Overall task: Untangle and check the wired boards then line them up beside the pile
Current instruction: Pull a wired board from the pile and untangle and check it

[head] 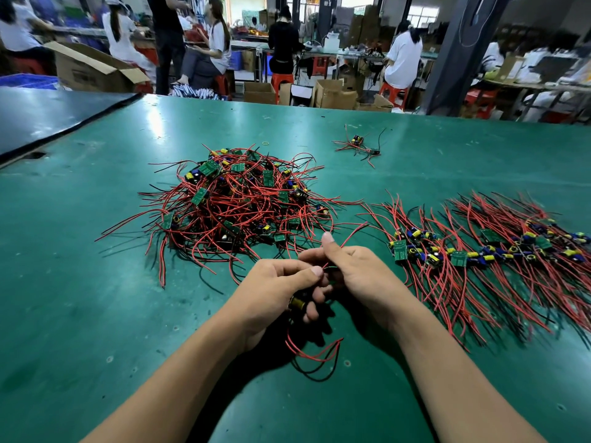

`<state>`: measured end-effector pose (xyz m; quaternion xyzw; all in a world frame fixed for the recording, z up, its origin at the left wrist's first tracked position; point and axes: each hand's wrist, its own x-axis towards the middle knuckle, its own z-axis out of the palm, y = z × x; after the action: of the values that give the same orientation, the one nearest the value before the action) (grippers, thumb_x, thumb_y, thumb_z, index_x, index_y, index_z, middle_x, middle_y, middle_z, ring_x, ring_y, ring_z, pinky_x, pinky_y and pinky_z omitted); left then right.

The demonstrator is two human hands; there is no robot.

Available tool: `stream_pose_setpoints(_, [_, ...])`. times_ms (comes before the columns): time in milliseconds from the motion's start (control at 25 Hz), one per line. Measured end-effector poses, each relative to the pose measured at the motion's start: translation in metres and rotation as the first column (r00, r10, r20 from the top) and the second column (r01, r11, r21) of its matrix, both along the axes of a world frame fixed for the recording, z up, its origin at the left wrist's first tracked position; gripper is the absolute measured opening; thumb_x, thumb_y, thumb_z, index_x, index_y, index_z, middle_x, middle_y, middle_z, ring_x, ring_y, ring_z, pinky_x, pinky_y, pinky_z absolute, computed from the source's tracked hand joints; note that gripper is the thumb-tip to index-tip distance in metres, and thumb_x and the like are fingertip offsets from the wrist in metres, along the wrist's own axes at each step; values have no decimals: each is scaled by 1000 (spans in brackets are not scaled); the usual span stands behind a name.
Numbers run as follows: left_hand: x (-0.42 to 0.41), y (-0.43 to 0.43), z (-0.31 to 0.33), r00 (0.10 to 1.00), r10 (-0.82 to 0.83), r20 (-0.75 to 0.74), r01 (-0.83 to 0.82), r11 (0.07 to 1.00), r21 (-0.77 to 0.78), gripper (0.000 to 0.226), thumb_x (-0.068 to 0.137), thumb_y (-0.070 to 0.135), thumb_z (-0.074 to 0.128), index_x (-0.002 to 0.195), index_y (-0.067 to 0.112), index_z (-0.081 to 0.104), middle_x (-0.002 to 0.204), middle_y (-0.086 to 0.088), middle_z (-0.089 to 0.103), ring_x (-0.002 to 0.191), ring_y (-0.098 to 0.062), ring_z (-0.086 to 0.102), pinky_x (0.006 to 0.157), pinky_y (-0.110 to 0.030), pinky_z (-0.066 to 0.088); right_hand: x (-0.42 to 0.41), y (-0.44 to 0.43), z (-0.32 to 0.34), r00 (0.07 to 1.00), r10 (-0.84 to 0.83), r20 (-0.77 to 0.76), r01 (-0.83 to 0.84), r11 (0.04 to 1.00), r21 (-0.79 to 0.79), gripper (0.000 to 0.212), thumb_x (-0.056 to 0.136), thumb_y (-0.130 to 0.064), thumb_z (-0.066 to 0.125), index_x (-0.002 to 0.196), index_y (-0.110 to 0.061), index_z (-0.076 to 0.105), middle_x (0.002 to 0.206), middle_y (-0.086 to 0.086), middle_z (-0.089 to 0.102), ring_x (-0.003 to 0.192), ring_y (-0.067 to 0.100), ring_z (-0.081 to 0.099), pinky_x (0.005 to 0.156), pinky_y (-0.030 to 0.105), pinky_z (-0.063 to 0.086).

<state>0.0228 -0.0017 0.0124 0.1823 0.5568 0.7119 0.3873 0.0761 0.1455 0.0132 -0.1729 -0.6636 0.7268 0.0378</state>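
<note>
though a row of boards (479, 254) already lies lined up right of the tangled pile (236, 203), the pile looks at least as large, so i judge the job near half done. the left hand (278, 292) and right hand (358, 273) together pinch one wired board (297, 302) just before the pile. one pile, one row, one stray cluster (358, 145); boards too many to count.

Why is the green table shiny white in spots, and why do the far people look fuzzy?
In the head view, light glares off the table near its far edge; the background people are blurred; the left hand and right hand, gripping a wired board, cast dark shadows below.
</note>
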Motion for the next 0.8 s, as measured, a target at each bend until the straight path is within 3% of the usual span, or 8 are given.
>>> stream_pose_setpoints(120, [-1,-2,1,998,-34,-46,33,999,-33,17,90,13,63,79,2,69,60,-10,60,41,-16,52,43,-21,44,-2,11,-3,985,-168,-44,169,985,27,52,104,-45,45,93,-4,74,79,7,71,53,15,65,45,23,49])
stream_pose_setpoints(240, [-1,-2,2,993,-60,-101,53,996,-67,19,91,14,63,80,0,69,60,-9,60,41,-15,49,42,-20,42,-4,18,-6,954,-290,-80,295,953,63,52,104,-46,44,85,-9,74,75,0,72,48,12,61,39,21,43])
stream_pose_setpoints(400, [-4,-4,5,983,-112,-144,96,989,-113,19,90,16,64,80,1,70,60,-9,58,39,-14,44,40,-18,37,-5,18,-7,950,-303,-73,311,940,140,57,106,-47,39,77,-14,76,70,-2,72,40,9,49,35,17,32])
stream_pose_setpoints(600, [-7,-6,6,977,-162,-142,140,979,-151,20,89,18,65,79,2,71,59,-8,57,39,-14,42,39,-16,34,-3,21,-8,945,-287,-155,324,882,342,54,106,-44,42,73,-19,76,69,0,71,38,9,45,37,18,32])
stream_pose_setpoints(680, [-8,-5,6,985,-131,-115,115,984,-137,19,89,18,65,79,3,71,60,-9,58,38,-15,43,39,-18,35,-2,21,-7,943,-289,-163,327,892,313,54,103,-52,43,76,-18,76,65,0,68,37,10,44,38,18,31])
stream_pose_setpoints(800, [-6,-2,5,1000,10,-24,-12,997,-72,19,90,18,62,83,2,68,66,-12,64,43,-19,54,41,-22,43,-2,17,-5,959,-244,-142,265,953,146,61,85,-69,49,90,-15,76,66,0,64,40,9,46,38,18,32])
